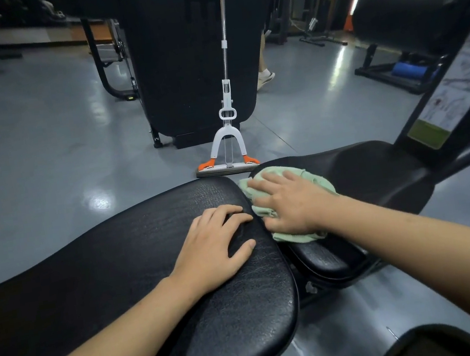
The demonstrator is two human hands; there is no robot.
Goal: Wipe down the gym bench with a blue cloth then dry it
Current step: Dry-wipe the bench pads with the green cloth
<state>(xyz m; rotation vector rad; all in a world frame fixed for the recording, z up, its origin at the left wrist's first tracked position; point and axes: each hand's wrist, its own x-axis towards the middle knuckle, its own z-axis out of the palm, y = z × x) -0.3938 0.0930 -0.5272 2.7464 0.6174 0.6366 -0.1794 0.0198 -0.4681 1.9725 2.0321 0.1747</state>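
Head view: black padded desk (pixel 120 269) spans the foreground; a mop (pixel 229 136) stands on the floor beyond; left hand (pixel 216 246) rests flat on it, fingers spread; right hand (pixel 285 201) presses, fingers spread, the pale green cloth (pixel 312 179) onto the seat pad

The black bench (pixel 153 249) has a long pad and a smaller seat pad (pixel 371 170) beside it, with a gap between them. The left hand (pixel 211 253) rests flat on the long pad near its end, and a light green cloth (pixel 294 175) lies on the seat pad by the gap with the right hand (pixel 288 200) pressed flat on it. A mop (pixel 227 166) stands on the shiny grey floor (pixel 42 150) just behind the bench.
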